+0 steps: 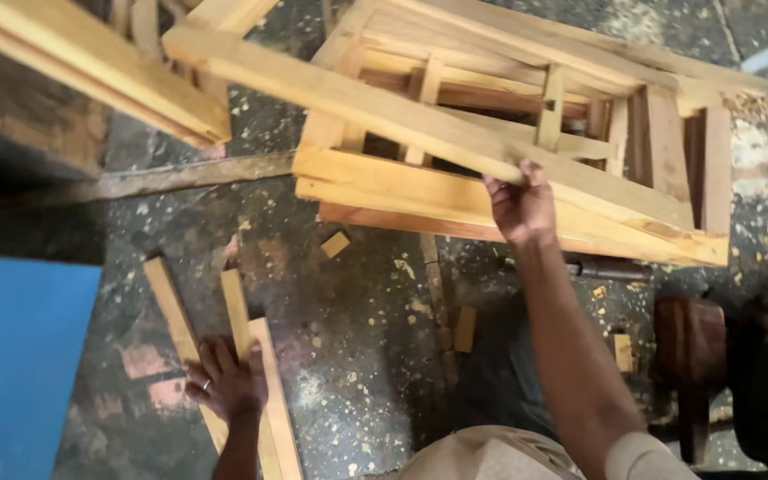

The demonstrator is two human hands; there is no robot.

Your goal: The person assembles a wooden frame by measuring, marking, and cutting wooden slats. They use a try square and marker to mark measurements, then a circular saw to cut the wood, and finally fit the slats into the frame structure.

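From my remote seat I log what cannot be read. Right hand (521, 206): fingertips curl over the far edge of the long wooden rail (420, 124) and are hidden behind it. Left hand (227, 384): palm pressed down on the floor slats (264, 391), so I cannot see how much it grips; its forearm is cut off at the 6 o'clock edge. Wooden frame (668, 142): upper rails run out of view at 12 o'clock. Blue sheet (11, 356): cropped at 9 o'clock. Dark brown object (691, 342) at 4 o'clock: blurred, kind unclear.
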